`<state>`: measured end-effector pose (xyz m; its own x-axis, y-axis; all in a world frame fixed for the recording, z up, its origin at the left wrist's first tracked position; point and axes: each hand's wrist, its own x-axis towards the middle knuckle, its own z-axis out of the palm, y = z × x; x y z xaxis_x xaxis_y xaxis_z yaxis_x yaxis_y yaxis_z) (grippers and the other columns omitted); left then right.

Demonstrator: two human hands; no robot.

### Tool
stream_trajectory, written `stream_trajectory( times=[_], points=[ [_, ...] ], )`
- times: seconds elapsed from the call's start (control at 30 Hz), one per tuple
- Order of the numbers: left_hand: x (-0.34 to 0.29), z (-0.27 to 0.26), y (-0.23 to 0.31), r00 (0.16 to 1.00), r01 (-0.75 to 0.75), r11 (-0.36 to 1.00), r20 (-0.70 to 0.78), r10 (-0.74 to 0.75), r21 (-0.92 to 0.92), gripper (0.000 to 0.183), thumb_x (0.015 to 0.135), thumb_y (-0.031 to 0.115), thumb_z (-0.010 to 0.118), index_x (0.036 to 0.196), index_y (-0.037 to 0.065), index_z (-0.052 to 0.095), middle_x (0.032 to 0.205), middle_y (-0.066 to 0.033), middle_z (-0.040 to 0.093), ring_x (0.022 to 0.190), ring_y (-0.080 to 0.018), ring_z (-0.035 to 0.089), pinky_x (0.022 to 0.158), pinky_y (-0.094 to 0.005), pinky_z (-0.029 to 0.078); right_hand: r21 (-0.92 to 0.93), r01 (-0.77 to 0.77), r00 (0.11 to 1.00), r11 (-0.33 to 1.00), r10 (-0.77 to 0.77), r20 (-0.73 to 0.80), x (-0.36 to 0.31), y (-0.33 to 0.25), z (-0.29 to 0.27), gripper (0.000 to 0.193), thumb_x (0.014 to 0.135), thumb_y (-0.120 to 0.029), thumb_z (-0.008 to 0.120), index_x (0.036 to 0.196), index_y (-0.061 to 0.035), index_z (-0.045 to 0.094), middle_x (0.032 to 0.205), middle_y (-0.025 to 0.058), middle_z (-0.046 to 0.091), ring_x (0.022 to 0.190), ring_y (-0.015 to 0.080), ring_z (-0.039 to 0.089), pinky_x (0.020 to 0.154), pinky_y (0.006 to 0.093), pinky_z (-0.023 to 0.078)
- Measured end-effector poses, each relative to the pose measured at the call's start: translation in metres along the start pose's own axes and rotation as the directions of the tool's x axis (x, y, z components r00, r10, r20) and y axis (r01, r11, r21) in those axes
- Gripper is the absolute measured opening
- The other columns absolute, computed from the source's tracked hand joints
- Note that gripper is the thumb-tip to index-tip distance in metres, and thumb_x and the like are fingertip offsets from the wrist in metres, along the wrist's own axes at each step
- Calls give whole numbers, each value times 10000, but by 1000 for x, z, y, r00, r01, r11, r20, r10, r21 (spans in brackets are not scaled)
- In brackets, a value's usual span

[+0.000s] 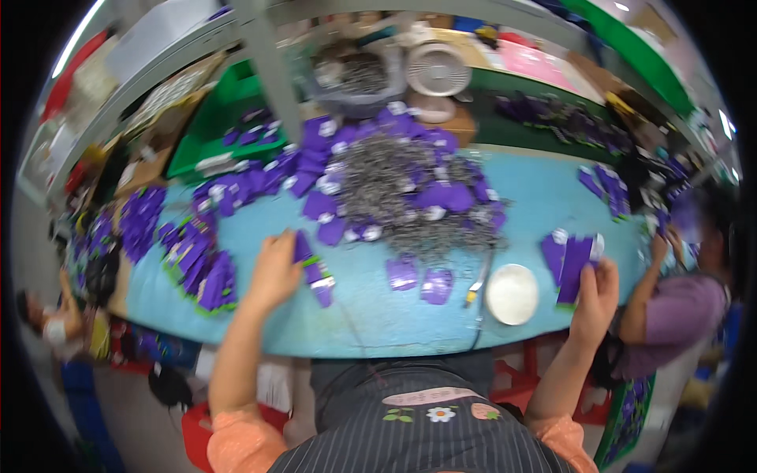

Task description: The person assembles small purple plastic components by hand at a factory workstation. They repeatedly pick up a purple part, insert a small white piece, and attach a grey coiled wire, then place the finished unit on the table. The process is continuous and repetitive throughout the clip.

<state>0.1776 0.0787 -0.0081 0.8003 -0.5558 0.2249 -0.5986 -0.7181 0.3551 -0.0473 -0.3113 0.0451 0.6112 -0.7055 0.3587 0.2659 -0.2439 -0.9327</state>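
Observation:
My left hand (276,268) is closed on a purple strip (321,288) with a bright green band, which slants down from the fingers over the blue tabletop. On the right, my right hand (595,303) has its fingers closed at the edge of a flat purple piece (576,272) with a green end and a white tag. Another purple piece (554,254) lies against its left side. Two small purple pieces (402,273) sit near the middle of the table. Blur hides the finer detail of the pieces.
A tangled pile of grey metal bits (386,185) is ringed by purple pieces. A round white dish (512,294) and a thin tool (478,284) lie near the right hand. Purple bundles (193,264) cover the left. A co-worker (670,307) sits at right; a green bin (229,126) stands behind.

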Motion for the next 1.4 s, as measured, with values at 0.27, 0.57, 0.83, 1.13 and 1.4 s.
stream_trajectory(
  times=[0.27,0.57,0.83,1.13,1.4],
  points=[
    [4,9,-37,985,110,992,-139,-101,54,243,809,47,512,1023,-67,529,858,-223,574,794,-358,543,709,-421,436,-734,-15,997,679,66,41,45,94,-44,207,728,-79,667,885,11,567,770,76,567,650,163,519,591,277,406],
    [-77,29,119,931,-250,951,-316,185,-182,499,663,-27,525,1152,-113,475,910,-190,571,717,-316,552,634,-413,456,-151,106,817,983,1,576,-56,32,82,671,583,-191,773,1157,23,499,912,95,508,719,179,444,634,294,382],
    [-104,23,132,974,-56,456,52,220,-888,570,798,43,478,1317,-73,273,1072,-240,529,949,-363,543,825,-382,432,-92,213,579,973,-50,814,-103,0,135,542,696,-119,746,1143,-14,458,1009,85,474,859,167,488,726,285,430],
    [-107,54,119,958,13,631,-172,-231,-775,366,795,62,497,1159,25,506,798,-177,610,715,-263,624,642,-333,482,-127,292,556,948,-60,829,-122,35,135,784,574,-95,778,1238,26,377,1095,157,443,907,237,487,748,316,421],
    [-136,15,61,867,277,-308,375,-328,-910,313,915,130,446,1184,-21,390,1030,-229,580,823,-287,637,662,-321,552,-227,700,340,677,-36,940,-67,0,167,663,628,-31,670,1237,-4,410,1211,191,454,1056,345,474,848,393,423]
  ],
)
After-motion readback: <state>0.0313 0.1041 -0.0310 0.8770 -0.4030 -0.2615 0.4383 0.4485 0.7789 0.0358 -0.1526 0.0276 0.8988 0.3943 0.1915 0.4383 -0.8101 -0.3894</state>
